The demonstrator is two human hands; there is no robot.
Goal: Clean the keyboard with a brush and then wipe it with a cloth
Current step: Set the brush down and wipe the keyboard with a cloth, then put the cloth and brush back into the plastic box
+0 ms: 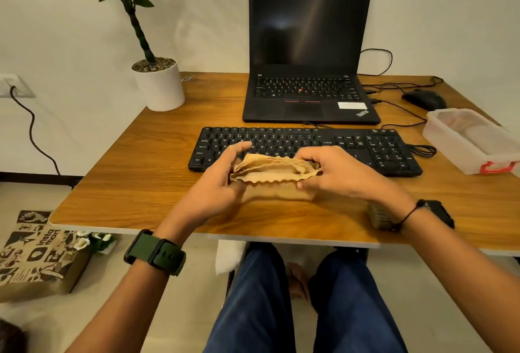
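A tan folded cloth (274, 170) with a wavy edge hangs between my two hands, just above the wooden desk (146, 172) and in front of the black keyboard (365, 147). My left hand (222, 178) grips the cloth's left end, thumb up near the keys. My right hand (332, 171) pinches its right end. A small olive brush (380, 216) lies on the desk under my right wrist, partly hidden by the arm. The cloth and my hands cover the keyboard's lower middle keys.
An open black laptop (306, 99) stands behind the keyboard. A white potted plant (159, 85) sits at the desk's back left, a black mouse (425, 99) and cables at the back right. A clear plastic box (472, 141) with a red latch rests at the right edge.
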